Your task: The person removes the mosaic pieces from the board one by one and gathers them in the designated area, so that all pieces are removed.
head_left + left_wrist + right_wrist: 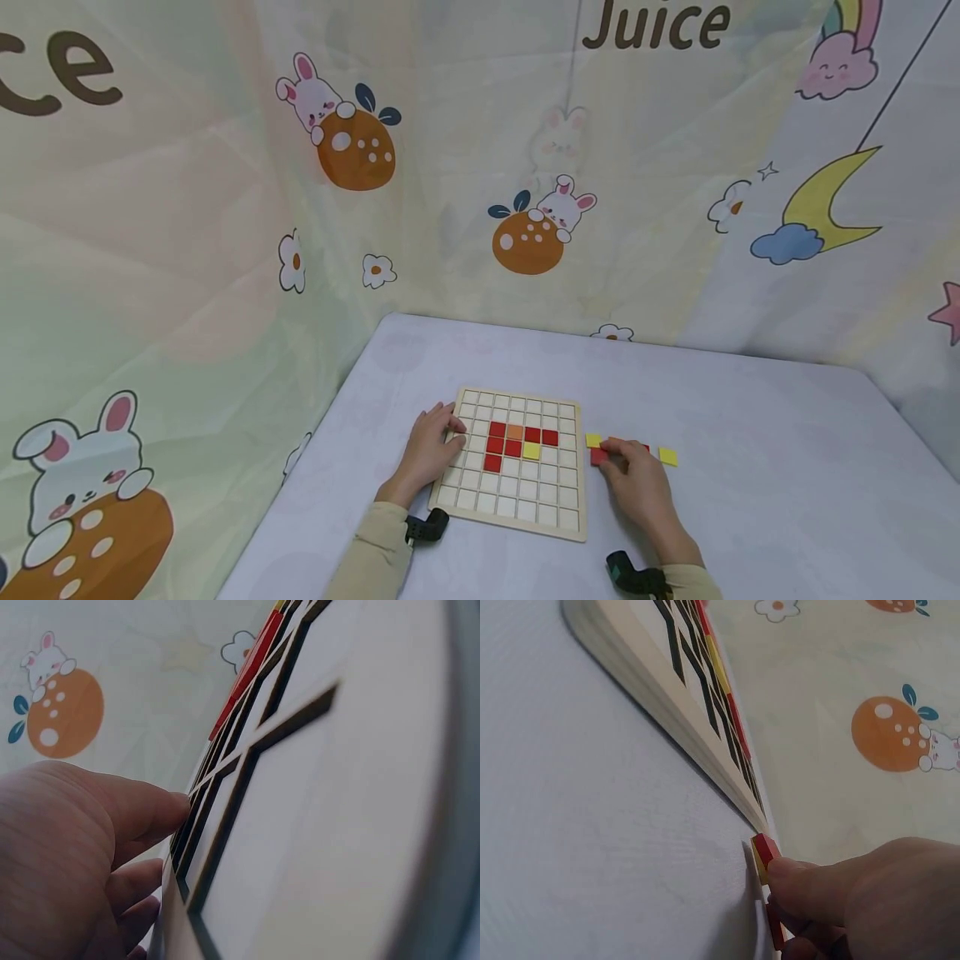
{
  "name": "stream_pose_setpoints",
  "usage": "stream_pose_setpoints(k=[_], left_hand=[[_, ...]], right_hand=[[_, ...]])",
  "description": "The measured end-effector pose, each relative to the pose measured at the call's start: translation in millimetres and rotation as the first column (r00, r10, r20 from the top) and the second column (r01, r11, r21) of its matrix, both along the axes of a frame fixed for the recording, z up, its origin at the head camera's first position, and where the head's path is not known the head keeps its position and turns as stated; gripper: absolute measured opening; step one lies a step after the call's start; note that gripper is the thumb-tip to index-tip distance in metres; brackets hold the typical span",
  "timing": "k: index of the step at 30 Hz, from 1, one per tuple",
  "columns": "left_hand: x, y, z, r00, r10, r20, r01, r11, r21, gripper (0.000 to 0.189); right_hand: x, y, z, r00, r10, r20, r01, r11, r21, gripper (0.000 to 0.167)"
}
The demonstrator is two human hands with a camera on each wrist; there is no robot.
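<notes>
A pale wooden grid board (508, 527) lies on the table with several red tiles (495, 446), one orange tile (514, 432) and one yellow tile (531, 451) in its cells. My left hand (429, 450) holds the board's left edge, thumb over the rim and fingers along the side. Just off the board's right side, my right hand (637, 483) pinches a small red tile (765, 846) between thumb and fingers. Beside that tile is a loose yellow tile (593, 440). Another red tile (775, 927) shows below the thumb in the right wrist view, partly hidden by the fingers.
Another loose yellow tile (668, 456) lies right of my right hand. A white cloth covers the table (780, 467). Behind and to the left hangs a printed curtain (450, 167) with rabbits and flowers. Dark wrist cameras (427, 526) are strapped to both wrists.
</notes>
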State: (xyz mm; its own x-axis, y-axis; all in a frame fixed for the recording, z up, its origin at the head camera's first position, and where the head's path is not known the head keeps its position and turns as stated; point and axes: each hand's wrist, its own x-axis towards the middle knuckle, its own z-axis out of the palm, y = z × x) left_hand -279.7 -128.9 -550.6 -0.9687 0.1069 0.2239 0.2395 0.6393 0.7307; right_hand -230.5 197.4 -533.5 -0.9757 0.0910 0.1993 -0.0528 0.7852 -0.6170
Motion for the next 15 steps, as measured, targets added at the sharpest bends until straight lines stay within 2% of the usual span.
stream_pose_setpoints(k=[15], left_hand=[[0.9,0.0,1.7,1.000,0.003,-0.001,-0.003,1.000,0.004,0.006]], right_hand=[[1.2,-1.6,0.9,0.997,-0.014,0.074,0.014,1.000,0.007,0.028]])
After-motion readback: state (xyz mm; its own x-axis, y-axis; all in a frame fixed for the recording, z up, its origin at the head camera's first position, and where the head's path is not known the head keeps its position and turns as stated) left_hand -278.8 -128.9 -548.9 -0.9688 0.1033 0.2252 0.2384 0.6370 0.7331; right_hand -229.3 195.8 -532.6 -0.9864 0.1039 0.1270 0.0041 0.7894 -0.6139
